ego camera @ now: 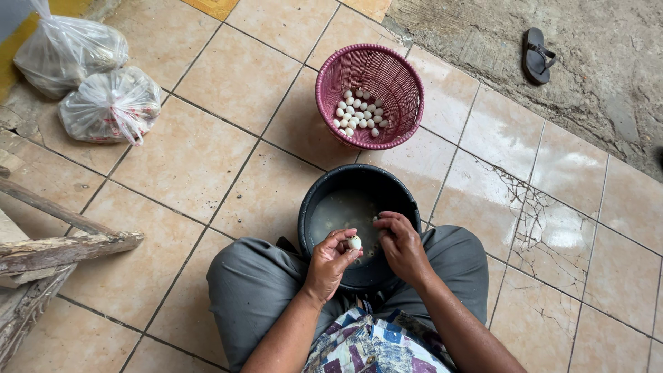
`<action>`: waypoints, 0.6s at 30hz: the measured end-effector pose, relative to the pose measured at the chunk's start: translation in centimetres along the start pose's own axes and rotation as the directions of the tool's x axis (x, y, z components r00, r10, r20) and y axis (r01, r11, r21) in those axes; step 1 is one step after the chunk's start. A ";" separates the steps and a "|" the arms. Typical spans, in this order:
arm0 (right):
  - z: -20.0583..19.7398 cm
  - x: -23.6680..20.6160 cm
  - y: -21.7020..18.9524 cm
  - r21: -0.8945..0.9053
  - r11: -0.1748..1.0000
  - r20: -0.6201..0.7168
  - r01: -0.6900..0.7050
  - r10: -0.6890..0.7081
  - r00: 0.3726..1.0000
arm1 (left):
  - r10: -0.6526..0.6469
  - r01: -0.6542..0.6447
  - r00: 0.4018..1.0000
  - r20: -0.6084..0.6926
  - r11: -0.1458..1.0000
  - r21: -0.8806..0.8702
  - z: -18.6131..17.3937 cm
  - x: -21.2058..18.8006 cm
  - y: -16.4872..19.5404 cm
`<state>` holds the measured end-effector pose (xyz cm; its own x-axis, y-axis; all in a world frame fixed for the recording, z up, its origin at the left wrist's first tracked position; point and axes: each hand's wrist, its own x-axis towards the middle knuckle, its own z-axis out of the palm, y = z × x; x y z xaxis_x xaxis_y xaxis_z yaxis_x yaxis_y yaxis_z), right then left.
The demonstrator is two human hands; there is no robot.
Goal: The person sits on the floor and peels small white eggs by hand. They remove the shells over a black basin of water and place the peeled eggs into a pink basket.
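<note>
We are seeing only two packages, both lying on the tiled floor at the upper left. The first clear plastic bag (69,52) is sitting near the corner, knotted at the top, with pale contents showing through. The second clear plastic bag (110,105) is lying just beside it, also knotted, showing whitish contents with some reddish marks. We are finding no labels, signs or screens.

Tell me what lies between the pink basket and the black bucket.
Nothing: in the head view, only bare tile floor separates the pink basket from the black bucket.
</note>
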<state>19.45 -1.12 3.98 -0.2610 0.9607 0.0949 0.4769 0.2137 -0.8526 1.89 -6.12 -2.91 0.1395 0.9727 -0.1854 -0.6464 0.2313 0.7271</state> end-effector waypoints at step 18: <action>0.7 -0.9 -1.0 -0.219 0.937 0.140 0.271 -0.245 0.960 | 0.076 -0.085 0.996 0.049 0.973 0.217 0.5 -0.3 -0.1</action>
<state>18.59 -2.30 4.41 -0.4843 0.8447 0.2278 0.5602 0.4994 -0.6609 2.31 -6.41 -2.55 0.1264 0.9872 -0.0975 -0.4780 0.1467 0.8660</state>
